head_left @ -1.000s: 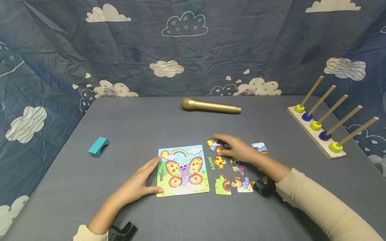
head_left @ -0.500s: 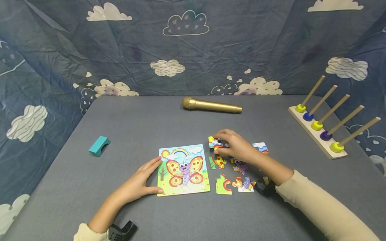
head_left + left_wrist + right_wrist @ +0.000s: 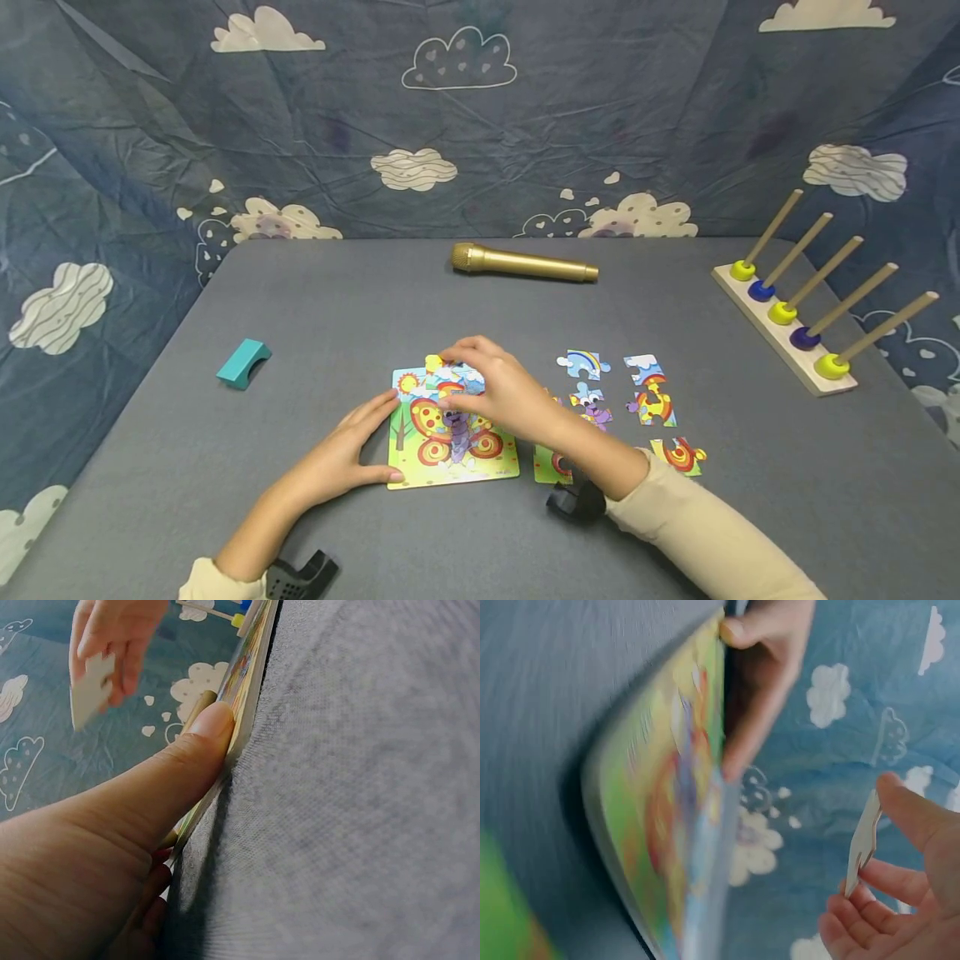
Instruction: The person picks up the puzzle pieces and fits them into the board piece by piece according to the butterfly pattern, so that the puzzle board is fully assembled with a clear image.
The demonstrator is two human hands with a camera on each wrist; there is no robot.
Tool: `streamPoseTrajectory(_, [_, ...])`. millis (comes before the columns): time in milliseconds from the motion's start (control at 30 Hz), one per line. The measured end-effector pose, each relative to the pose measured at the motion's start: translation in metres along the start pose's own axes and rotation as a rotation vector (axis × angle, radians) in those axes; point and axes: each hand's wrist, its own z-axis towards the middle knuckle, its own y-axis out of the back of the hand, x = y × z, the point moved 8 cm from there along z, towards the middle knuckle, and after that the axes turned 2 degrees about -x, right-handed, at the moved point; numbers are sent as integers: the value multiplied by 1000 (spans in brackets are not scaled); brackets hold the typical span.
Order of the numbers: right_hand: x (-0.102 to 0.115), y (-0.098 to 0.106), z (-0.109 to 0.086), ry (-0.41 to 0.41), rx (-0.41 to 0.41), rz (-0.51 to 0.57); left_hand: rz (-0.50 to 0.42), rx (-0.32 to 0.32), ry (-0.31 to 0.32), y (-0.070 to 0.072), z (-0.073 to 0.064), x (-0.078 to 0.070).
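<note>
My left hand [image 3: 337, 450] rests along the left side of a butterfly picture board [image 3: 420, 475], thumb at the lower-left corner and fingertips at the edge higher up. In the left wrist view its thumb [image 3: 187, 754] lies on the board's edge. Between thumb and fingers my right hand [image 3: 502, 392] pinches a puzzle piece [image 3: 432, 364] above the board's upper part, covering some of the butterfly. The right wrist view shows the held piece [image 3: 865, 832] edge-on, raised off the board. In the left wrist view the pale back of that piece [image 3: 91, 694] shows.
Loose puzzle pieces lie right of the board, among them a rainbow piece [image 3: 582, 365] and a corner piece [image 3: 680, 456]; my right forearm hides some. A gold microphone [image 3: 525, 262] lies behind, a teal arch block [image 3: 243, 363] left, and a peg stand [image 3: 787, 329] with rings right.
My right hand has lifted a puzzle piece from the upper left of the loose pieces and carried it left over the board. The left hand has stayed in place.
</note>
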Motion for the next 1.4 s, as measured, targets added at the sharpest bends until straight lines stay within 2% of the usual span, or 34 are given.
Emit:
streamPoseTrajectory(200, [-16,-43,6,-109,90,-32,-2,-2,6,0,-1,1])
streamPoseTrajectory(367, [-28,-61,6,-116,140,-160,-1,-2,10,0,-1,1])
streamPoseTrajectory(467, [-32,-64,5,-116,168,-217,-3,1,9,0,-1,1])
streamPoseTrajectory(600, [-35,-62,4,-133,240,-210,-3,3,3,-1,0,0])
streamPoseTrajectory(700, [-35,-60,5,-131,264,-202,-1,4,3,0,0,-1])
streamPoseTrajectory(900, [-32,-62,11,-118,236,-272,13,13,15,1,1,-1])
streamPoseTrajectory(1133, [-32,-67,17,-122,208,-328,38,36,2,2,4,-1])
streamPoseTrajectory(1400, [-31,-67,19,-127,198,-392,96,87,0,3,10,-3])
